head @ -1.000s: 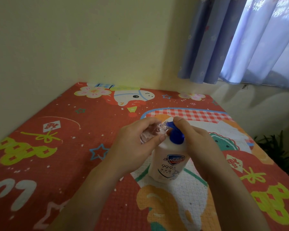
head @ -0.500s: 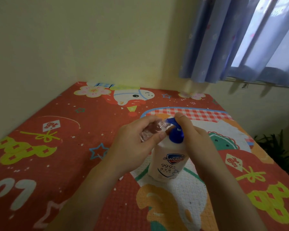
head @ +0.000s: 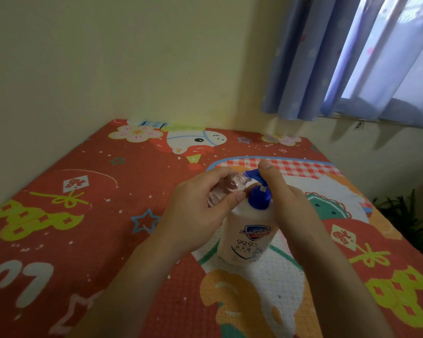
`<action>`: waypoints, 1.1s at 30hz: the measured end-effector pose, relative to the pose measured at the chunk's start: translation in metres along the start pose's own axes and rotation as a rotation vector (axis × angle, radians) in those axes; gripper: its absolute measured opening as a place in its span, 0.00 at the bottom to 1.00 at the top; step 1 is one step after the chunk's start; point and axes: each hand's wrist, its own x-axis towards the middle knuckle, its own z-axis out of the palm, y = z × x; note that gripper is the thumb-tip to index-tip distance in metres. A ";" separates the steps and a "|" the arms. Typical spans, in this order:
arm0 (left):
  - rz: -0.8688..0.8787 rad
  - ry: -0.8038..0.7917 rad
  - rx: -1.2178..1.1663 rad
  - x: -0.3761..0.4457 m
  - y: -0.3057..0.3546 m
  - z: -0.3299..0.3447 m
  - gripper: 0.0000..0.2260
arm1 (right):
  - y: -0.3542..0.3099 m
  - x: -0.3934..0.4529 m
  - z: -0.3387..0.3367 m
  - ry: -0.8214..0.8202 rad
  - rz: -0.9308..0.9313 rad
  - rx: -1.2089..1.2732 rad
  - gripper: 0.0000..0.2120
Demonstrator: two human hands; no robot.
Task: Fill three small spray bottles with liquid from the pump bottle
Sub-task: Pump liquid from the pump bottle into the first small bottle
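Left hand [head: 195,215] fingers [head: 220,173] curl round a small clear spray bottle [head: 224,190], held tilted, almost lying over, mouth up against the blue pump nozzle tip [head: 250,173]. Thumb presses along the bottle's lower side. Right hand [head: 288,203] sits over the blue pump head [head: 259,193]; its index finger rests on top of the spout, other fingers hidden behind the collar, so grip there: cannot tell beyond the fingertip contact. Pump stem shows white, so the head looks raised, not pressed down.

Handling guess: spray bottle is light, thin clear plastic, likely slippery if liquid spills; hold round the body near the neck as now, not too hard, it may flex. Narrow mouth, so alignment with nozzle matters; drip risk. Fill level: cannot tell.

Pump bottle [head: 248,235], white with Safeguard label, stands upright centre-right of the frame, just below both hands, on the mat [head: 83,215]. Looks heavy enough to stay put, but pressing from one side could tip it on the soft surface.

Mat is red with cartoon prints, covers the lower frame. Yellow wall [head: 132,57] upper left, blue curtain [head: 327,57] upper right, green plant [head: 410,215] at right edge. Other two spray bottles not in view.
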 end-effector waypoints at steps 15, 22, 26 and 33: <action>-0.044 -0.025 0.007 0.001 -0.006 0.000 0.16 | 0.004 0.003 -0.007 -0.049 -0.015 -0.015 0.19; -0.038 -0.022 0.018 0.001 -0.006 -0.001 0.15 | 0.005 0.004 -0.008 -0.048 -0.046 -0.034 0.18; -0.036 -0.022 0.008 0.001 -0.007 -0.002 0.15 | 0.005 0.003 -0.007 -0.050 -0.046 -0.031 0.18; -0.011 0.002 -0.039 0.000 -0.001 0.000 0.16 | 0.002 0.002 0.000 -0.009 -0.029 -0.005 0.24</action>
